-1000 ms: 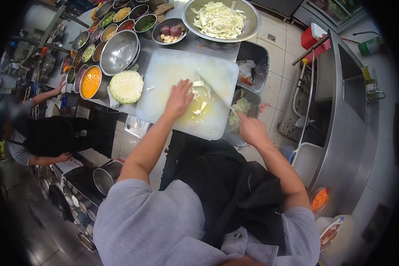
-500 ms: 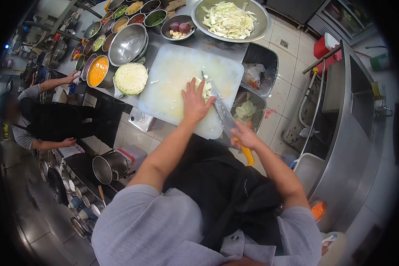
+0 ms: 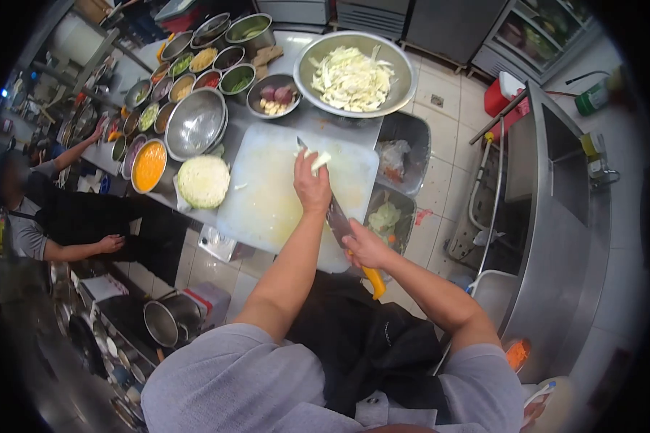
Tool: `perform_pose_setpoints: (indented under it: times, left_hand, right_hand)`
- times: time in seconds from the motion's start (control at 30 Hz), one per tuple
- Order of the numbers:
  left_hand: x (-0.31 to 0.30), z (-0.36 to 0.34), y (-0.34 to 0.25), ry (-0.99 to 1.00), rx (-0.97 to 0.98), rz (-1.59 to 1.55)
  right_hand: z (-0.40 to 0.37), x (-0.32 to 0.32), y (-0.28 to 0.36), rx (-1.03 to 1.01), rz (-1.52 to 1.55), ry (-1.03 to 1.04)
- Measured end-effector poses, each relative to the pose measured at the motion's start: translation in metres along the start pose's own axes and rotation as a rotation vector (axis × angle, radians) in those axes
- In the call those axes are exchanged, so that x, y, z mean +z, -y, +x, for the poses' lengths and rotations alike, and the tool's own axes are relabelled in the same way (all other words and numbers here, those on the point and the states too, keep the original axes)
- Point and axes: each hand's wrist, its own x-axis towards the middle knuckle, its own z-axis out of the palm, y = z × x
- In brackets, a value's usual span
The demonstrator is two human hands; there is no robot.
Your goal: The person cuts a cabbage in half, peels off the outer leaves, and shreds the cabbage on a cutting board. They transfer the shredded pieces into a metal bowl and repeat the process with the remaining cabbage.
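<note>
My right hand is wrapped round the yellow handle of a long knife, whose blade points up and away over the white cutting board. Against the upper part of the blade, my left hand has its fingers closed on pale cut cabbage. The hand partly covers the blade. A halved cabbage lies at the board's left edge, cut face up. Beyond the board, a large steel bowl holds shredded cabbage.
Left of the board stand a bowl of orange liquid, an empty steel bowl and several containers of chopped vegetables. A bowl of onions and garlic is behind it. Two bins adjoin its right side. A co-worker stands at the left.
My left hand has gone from lying spread over the cut cabbage to holding some of it beside the blade. The knife now lies farther left. The whole view has shifted slightly.
</note>
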Motion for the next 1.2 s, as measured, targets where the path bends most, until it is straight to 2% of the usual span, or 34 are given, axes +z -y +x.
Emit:
perform_pose_setpoints:
  times: [0.07, 0.13, 0.2, 0.27, 0.3, 0.37, 0.47, 0.5, 0.53, 0.6, 0.67, 0.73, 0.8, 0.87, 0.9, 0.93, 0.97, 1.07, 1.1, 1.17, 1.2]
  left_hand:
    - [0.006, 0.054, -0.037, -0.031, 0.103, -0.151]
    - [0.024, 0.115, -0.069, -0.065, 0.295, -0.201]
    - [0.048, 0.181, -0.095, -0.040, 0.401, -0.204]
    - [0.086, 0.236, -0.094, 0.082, 0.403, -0.233]
    - [0.097, 0.251, -0.085, 0.082, 0.404, -0.244]
    - [0.113, 0.276, -0.064, 0.498, 0.365, 0.455]
    - [0.100, 0.293, -0.068, 0.499, 0.281, 0.375]
    - [0.080, 0.286, -0.077, 0.415, 0.329, 0.285]
    - [0.067, 0.277, -0.071, 0.415, 0.321, 0.288]
    - [0.024, 0.258, -0.047, 0.173, 0.477, -0.130]
    - [-0.042, 0.215, -0.017, 0.153, 0.415, -0.160]
    - [-0.114, 0.168, 0.023, 0.038, 0.383, -0.074]
    - [-0.183, 0.127, 0.064, -0.151, 0.274, 0.088]
    - [-0.240, 0.103, 0.107, -0.354, 0.072, 0.236]
    - [-0.260, 0.100, 0.121, -0.375, 0.067, 0.251]
    - [-0.277, 0.100, 0.133, -0.331, -0.166, 0.335]
    - [-0.289, 0.100, 0.146, -0.283, -0.401, 0.409]
    - [-0.280, 0.110, 0.147, -0.027, -0.724, -0.144]
    - [-0.272, 0.110, 0.162, -0.032, -0.726, -0.141]
    - [-0.246, 0.106, 0.202, -0.209, -0.470, 0.070]
    - [-0.243, 0.102, 0.194, -0.213, -0.467, 0.067]
  right_hand:
    - [0.006, -0.020, 0.042, -0.060, -0.004, -0.099]
    - [0.000, -0.041, 0.077, -0.059, 0.018, -0.170]
    - [-0.013, -0.063, 0.099, -0.079, 0.137, -0.225]
    - [-0.043, -0.080, 0.104, -0.052, 0.113, -0.221]
    - [-0.058, -0.085, 0.100, -0.024, 0.097, -0.199]
    - [-0.079, -0.085, 0.062, 0.041, 0.142, -0.195]
    - [-0.107, -0.070, 0.019, 0.160, 0.154, -0.267]
    - [-0.115, -0.067, 0.007, 0.177, 0.191, -0.277]
    - [-0.121, -0.062, 0.000, 0.196, 0.226, -0.282]
    - [-0.129, -0.049, 0.004, 0.157, 0.284, -0.287]
    - [-0.130, -0.039, 0.000, 0.115, 0.334, -0.255]
    - [-0.129, -0.038, -0.013, 0.124, 0.350, -0.256]
    - [-0.129, -0.038, -0.019, 0.152, 0.330, -0.199]
    - [-0.134, -0.038, -0.023, 0.220, 0.295, -0.284]
    - [-0.133, -0.039, -0.027, 0.217, 0.275, -0.304]
    - [-0.130, -0.044, -0.031, 0.210, 0.264, -0.284]
    - [-0.127, -0.051, -0.037, 0.200, 0.253, -0.254]
    - [-0.116, -0.061, -0.032, 0.165, 0.233, -0.172]
    - [-0.110, -0.061, -0.031, 0.142, 0.218, -0.161]
    - [-0.104, -0.063, -0.022, 0.126, 0.156, -0.130]
    - [-0.102, -0.064, -0.021, 0.121, 0.153, -0.130]
